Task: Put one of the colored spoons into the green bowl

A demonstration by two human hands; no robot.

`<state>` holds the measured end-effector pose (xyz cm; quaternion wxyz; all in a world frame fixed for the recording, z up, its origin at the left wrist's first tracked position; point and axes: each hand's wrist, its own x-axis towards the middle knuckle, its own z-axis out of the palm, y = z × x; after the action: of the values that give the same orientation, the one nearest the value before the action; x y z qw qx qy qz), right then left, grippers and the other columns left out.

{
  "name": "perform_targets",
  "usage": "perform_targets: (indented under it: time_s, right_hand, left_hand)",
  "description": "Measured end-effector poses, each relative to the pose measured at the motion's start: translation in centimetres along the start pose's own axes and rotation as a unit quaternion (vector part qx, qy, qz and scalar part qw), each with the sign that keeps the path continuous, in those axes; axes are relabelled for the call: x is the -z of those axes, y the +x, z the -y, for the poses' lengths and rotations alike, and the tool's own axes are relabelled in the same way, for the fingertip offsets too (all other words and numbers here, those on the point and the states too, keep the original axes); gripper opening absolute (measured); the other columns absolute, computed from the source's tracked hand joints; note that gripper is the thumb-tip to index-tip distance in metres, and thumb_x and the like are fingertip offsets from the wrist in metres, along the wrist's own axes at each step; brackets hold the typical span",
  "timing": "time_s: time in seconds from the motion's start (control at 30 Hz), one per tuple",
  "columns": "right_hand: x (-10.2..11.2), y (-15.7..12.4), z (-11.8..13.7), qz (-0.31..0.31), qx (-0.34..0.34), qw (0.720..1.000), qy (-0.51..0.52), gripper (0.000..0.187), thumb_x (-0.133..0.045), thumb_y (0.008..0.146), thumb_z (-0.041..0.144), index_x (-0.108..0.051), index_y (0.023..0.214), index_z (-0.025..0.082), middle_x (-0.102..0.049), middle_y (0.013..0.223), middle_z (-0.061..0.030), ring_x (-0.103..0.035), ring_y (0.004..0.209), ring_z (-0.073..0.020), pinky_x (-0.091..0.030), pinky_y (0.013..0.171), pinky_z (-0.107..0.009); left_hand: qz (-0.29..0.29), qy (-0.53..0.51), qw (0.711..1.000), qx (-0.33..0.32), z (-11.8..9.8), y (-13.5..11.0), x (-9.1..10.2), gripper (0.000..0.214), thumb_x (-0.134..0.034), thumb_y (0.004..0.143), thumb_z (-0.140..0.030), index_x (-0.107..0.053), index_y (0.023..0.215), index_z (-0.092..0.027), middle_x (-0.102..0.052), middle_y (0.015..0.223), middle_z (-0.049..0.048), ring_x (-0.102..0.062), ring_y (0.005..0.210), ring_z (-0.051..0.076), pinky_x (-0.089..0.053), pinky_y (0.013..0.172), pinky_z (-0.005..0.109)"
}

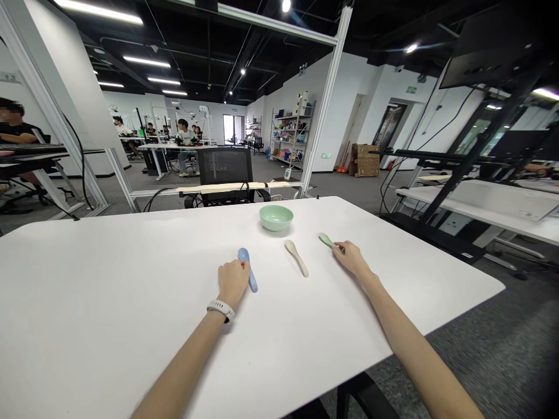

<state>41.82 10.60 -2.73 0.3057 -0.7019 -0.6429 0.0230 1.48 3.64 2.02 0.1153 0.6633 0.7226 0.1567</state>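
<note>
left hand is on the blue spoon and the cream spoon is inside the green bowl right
No: the cream spoon lies on the white table, outside the green bowl, as the head view shows. The left hand is on the blue spoon, as you said.

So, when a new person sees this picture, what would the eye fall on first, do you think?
Probably the mint-green bowl near the far edge of the white table. Just below it lie three spoons: the left hand rests on the blue spoon, the right hand touches the green spoon, and a cream spoon lies between them.
</note>
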Motion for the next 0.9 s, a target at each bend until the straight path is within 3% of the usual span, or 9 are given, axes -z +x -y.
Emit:
perform_targets:
  time_s: [0.6,0.8,0.9]
  right_hand:
    - [0.6,-0.2,0.8,0.016,-0.003,1.000,-0.018,0.041,-0.053,0.095,0.031,-0.081,0.115,0.009,-0.075,0.105,-0.0160,-0.067,0.085,-0.0244,-0.051,0.088,-0.033]
    - [0.2,-0.3,0.4,0.003,-0.004,1.000,-0.019,0.042,-0.056,0.096,0.038,-0.080,0.116,0.011,-0.074,0.106,-0.0162,-0.068,0.085,-0.0257,-0.052,0.089,-0.037]
    - [0.3,-0.3,0.4,-0.036,0.004,0.998,-0.049,0.044,-0.055,0.097,0.042,-0.078,0.120,0.012,-0.072,0.108,-0.0176,-0.067,0.095,-0.0296,-0.051,0.094,-0.042]
  left_hand:
    - [0.008,0.000,1.000,0.005,-0.1,0.0,0.2,0.053,-0.027,0.100,-0.035,-0.074,0.082,-0.020,-0.085,0.095,0.0152,-0.076,0.095,0.028,-0.044,0.089,0.040]
    - [-0.005,-0.008,1.000,-0.001,-0.1,-0.2,0.4,0.054,-0.027,0.101,-0.038,-0.074,0.080,-0.020,-0.084,0.089,0.0147,-0.076,0.089,0.027,-0.045,0.082,0.038]
    - [-0.022,-0.004,1.000,-0.005,0.6,-0.1,1.7,0.058,-0.025,0.102,-0.044,-0.073,0.079,-0.021,-0.083,0.087,0.0149,-0.075,0.083,0.026,-0.045,0.077,0.038]
